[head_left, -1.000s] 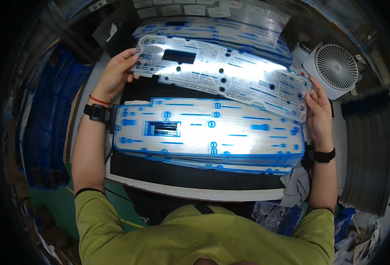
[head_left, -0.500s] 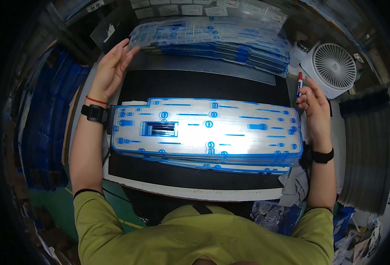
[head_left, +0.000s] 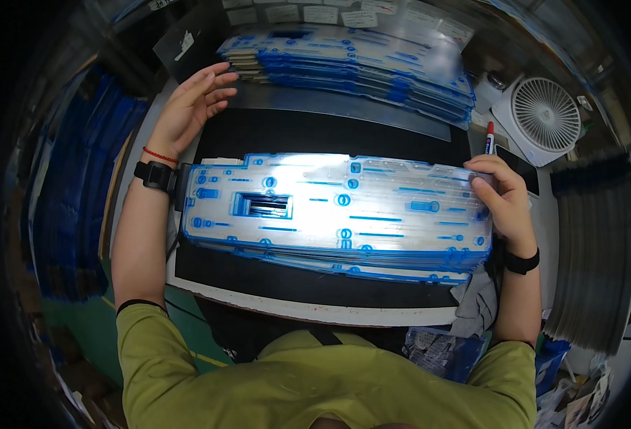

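Observation:
A stack of long, clear flat panels (head_left: pixel 380 207) edged and marked in blue lies in front of me, with a rectangular cut-out through its left part. My right hand (head_left: pixel 503 201) is at the stack's far right corner, thumb on the top panel and fingers curled at its edge. Raised beyond the stack's left end, my left hand (head_left: pixel 195 107) is empty, its fingers apart. Close to its fingertips is the left end of a second stack of similar blue-edged panels (head_left: pixel 358 68) at the back.
A red-capped marker (head_left: pixel 488 139) and a white fan (head_left: pixel 544 114) stand at the back right. Beneath the near stack is a black mat (head_left: pixel 272 132). A grey cloth (head_left: pixel 475 306) lies at the front right edge. Tall stacks of sheets (head_left: pixel 593 243) flank the table.
My right hand has moved from beside the marker onto the near stack's right corner. The panel at my left fingertips now lies on the back stack, and that hand is free of it.

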The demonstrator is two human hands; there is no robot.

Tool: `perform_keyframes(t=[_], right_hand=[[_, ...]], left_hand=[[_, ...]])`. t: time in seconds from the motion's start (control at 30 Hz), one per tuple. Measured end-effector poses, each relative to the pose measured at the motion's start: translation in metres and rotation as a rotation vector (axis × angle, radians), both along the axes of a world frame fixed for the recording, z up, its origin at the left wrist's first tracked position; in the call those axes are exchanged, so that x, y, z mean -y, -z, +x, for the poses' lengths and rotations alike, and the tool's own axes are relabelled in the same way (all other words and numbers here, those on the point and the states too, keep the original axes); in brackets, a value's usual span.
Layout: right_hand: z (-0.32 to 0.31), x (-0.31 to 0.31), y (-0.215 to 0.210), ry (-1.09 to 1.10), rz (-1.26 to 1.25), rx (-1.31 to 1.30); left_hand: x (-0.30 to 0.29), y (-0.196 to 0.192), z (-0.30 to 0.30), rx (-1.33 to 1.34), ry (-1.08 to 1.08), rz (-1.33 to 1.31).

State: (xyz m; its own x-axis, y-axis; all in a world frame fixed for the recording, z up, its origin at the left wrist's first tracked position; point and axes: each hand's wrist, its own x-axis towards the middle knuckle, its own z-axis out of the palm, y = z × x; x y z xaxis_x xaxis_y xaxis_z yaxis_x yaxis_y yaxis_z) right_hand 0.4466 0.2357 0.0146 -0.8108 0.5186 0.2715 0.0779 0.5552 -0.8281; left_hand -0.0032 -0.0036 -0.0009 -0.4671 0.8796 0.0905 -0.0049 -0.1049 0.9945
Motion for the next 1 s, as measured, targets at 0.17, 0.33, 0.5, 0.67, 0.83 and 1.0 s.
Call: perform_keyframes(t=[0.17, 0.33, 0.5, 0.67, 0.83, 1.0], right_hand=[[0.004, -0.007, 0.008, 0.142, -0.256, -0.121], [0.002, -0.015, 0.012, 0.288, -0.276, -0.163], [-0.003, -0.012, 0.012, 0.328, -0.350, -0.204], [0.005, -0.027, 0.017, 0.230, -0.510, -0.271], [0.002, -0.022, 0.017, 0.289, -0.480, -0.249], [0.000, -0.021, 0.015, 0.322, -0.461, -0.287]], left_hand=[[0.000, -0.003, 0.002, 0.177, 0.199, -0.026], [0.001, -0.005, 0.009, 0.033, 0.230, -0.093], [0.000, 0.001, 0.005, -0.056, 0.120, -0.126], [-0.001, 0.006, -0.003, -0.032, 0.010, -0.074], [0.000, 0.003, 0.002, -0.013, 0.003, -0.071], [0.001, 0.003, 0.000, -0.014, 0.025, -0.064]])
